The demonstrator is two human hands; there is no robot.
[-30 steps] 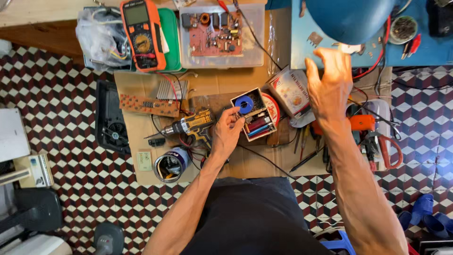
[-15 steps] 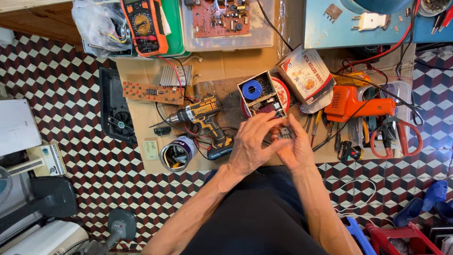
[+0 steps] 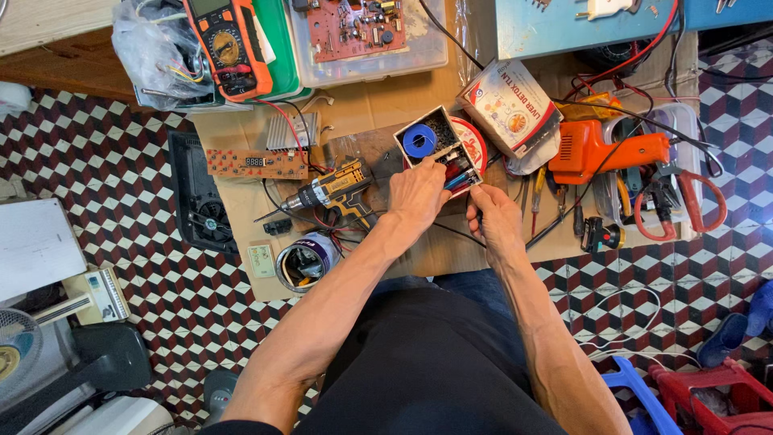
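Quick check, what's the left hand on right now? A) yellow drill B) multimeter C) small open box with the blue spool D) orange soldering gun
C: the left hand rests at the near edge of the small open box that holds the blue spool; the drill lies untouched beside it.

Two bare hands, the left hand (image 3: 419,193) and the right hand (image 3: 493,219), are showing over a sheet of cardboard (image 3: 378,105) on the tiled floor. One small compartment box (image 3: 439,145) is sitting there, holding one blue spool (image 3: 419,141). One yellow cordless drill (image 3: 334,193), one orange multimeter (image 3: 225,44), one orange soldering gun (image 3: 600,149) and one round open tin (image 3: 302,262) are lying about. Two circuit boards are showing: a long brown board (image 3: 258,163) and a red board (image 3: 350,28). One pair of red-handled scissors (image 3: 684,201) is resting at the right.
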